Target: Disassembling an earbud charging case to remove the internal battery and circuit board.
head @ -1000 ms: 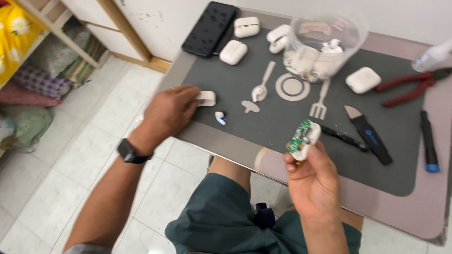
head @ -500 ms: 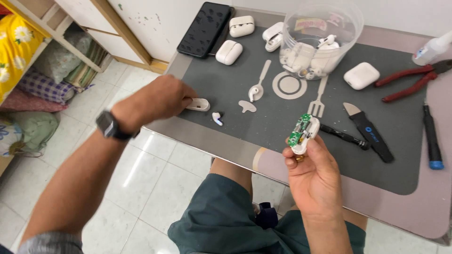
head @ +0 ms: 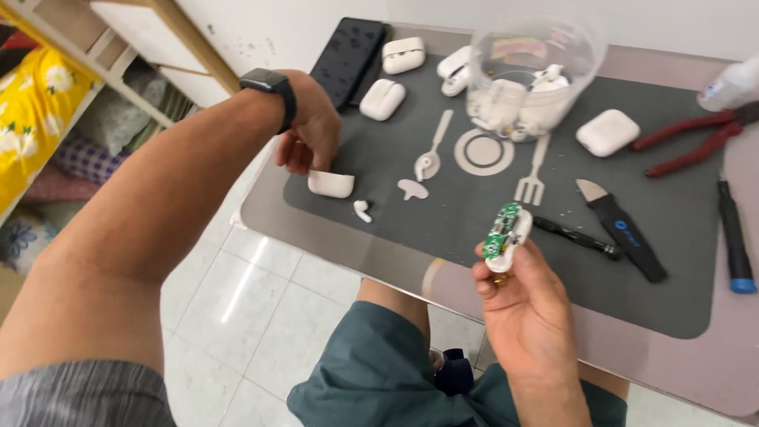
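Item: small white plastic earbud-case inner shell with exposed green circuit board (head: pixel 503 235), pinched at its lower end by fingertips of right hand (head: pixel 528 304), above near edge of dark grey work mat (head: pixel 632 261). Likely light, rigid, fragile; best held by plastic edges, off the board. Left hand (head: pixel 315 130) loosely curled, touching 1 white plastic half-shell (head: pixel 331 183); tiny white earbud (head: pixel 363 210) nearby.

Glossy white plastic shell (head: pixel 331 183) is gleaming on the matt grey mat (head: pixel 443 213); the clear plastic tub (head: pixel 531 75) is shining, red-handled pliers (head: pixel 689 142) looking rubbery.
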